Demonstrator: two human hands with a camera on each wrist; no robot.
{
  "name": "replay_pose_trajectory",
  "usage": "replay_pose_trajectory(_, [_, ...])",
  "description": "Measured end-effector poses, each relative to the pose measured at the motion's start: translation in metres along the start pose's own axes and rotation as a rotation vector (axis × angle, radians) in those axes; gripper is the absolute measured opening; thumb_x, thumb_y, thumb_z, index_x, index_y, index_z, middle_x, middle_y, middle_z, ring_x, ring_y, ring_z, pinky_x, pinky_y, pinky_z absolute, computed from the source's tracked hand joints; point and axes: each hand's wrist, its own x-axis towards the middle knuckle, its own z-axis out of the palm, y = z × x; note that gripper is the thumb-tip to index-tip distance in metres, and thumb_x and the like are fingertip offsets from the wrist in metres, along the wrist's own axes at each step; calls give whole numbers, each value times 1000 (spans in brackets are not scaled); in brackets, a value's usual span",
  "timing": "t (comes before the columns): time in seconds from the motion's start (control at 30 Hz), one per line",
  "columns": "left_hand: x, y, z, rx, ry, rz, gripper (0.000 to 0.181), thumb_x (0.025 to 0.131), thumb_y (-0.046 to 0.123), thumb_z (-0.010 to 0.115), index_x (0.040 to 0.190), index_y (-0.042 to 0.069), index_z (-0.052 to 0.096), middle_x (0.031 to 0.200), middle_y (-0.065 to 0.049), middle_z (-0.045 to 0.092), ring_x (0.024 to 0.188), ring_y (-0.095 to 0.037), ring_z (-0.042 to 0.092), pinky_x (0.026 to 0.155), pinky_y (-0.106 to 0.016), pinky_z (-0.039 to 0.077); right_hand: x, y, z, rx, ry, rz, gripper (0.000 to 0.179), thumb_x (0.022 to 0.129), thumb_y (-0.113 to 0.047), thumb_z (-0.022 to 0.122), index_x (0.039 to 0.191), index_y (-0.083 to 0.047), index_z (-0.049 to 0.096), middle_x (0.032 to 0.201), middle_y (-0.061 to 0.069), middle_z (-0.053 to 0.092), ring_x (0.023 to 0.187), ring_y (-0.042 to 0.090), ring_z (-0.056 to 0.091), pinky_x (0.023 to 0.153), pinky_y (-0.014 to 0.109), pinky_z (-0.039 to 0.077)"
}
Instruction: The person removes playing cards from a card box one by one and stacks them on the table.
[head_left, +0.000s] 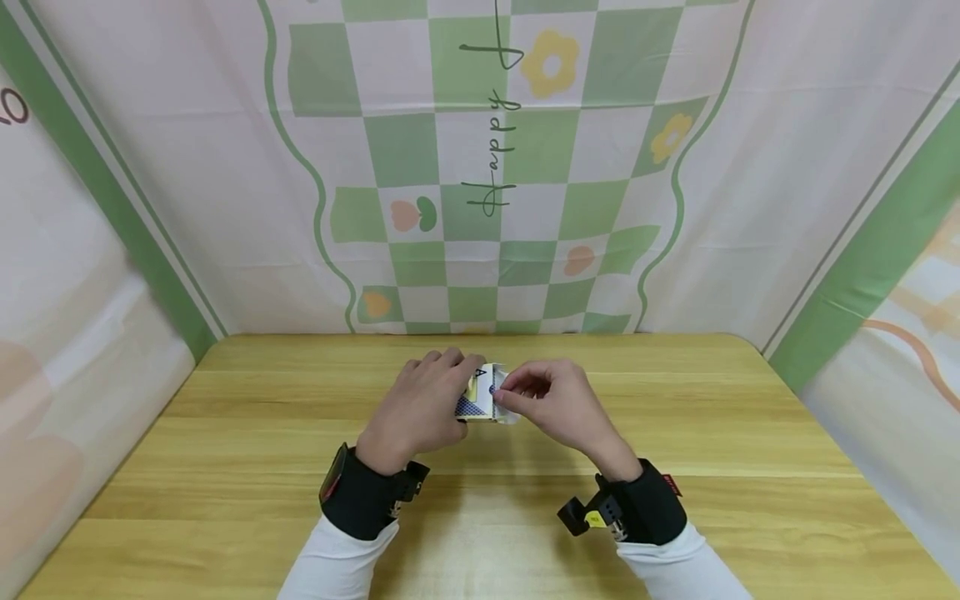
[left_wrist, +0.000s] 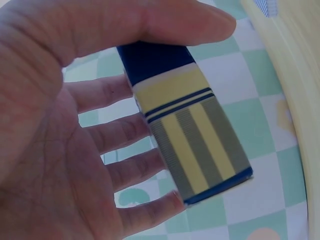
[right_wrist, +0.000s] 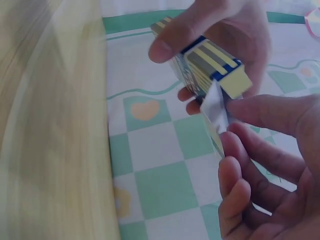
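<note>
Over the wooden table, my left hand grips a small playing-card box with a letter A and a blue pattern on its face. In the left wrist view the side of the box shows grey and cream stripes and dark blue bands; the thumb lies along one edge and the fingertips meet the opposite one. My right hand pinches at the right end of the box, where a pale flap stands out. The right wrist view shows thumb and forefinger at this flap, the other fingers curled below.
The wooden table spreads under both arms. Behind its far edge hangs a green-and-white checked cloth with flowers and hearts. More cloth closes in the left side and the right side. Each wrist wears a black band with a small camera.
</note>
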Motion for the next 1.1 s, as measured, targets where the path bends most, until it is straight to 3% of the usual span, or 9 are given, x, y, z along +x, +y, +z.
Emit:
replay_pose_trajectory(0.47, [2,4,0,14,-19,11,73,64,24,76,130,17,46,111,-1,51,101,-23,49,83,-43,39,-1,-1,9,-33,60,70,10,76,-25,72,77,-19,64,71,-4,60,63,15,55,55,31,44])
replay_pose_trajectory(0.6, [1,2,0,15,-22,7,74,64,25,77,131,17,46,113,-1,51,103,-23,49,83,-44,39,-1,-2,6,-4,51,77,21,75,-28,74,87,-15,62,77,-2,61,67,16,56,59,30,45])
replay_pose_trajectory(0.8, [1,0,-2,8,-35,-15,73,65,25,76,131,18,46,116,-2,50,104,-23,49,84,-44,38,1,-2,-3,131,21,93,47,73,-27,75,111,-8,54,85,6,60,75,22,56,66,31,46])
replay_pose_trajectory(1.1, [0,-2,-4,23,-20,-29,72,65,23,75,130,17,47,115,-2,52,103,-23,50,84,-44,38,0,-3,-13,148,-25,69,37,80,-15,68,115,-15,58,86,11,54,72,25,52,57,32,43])
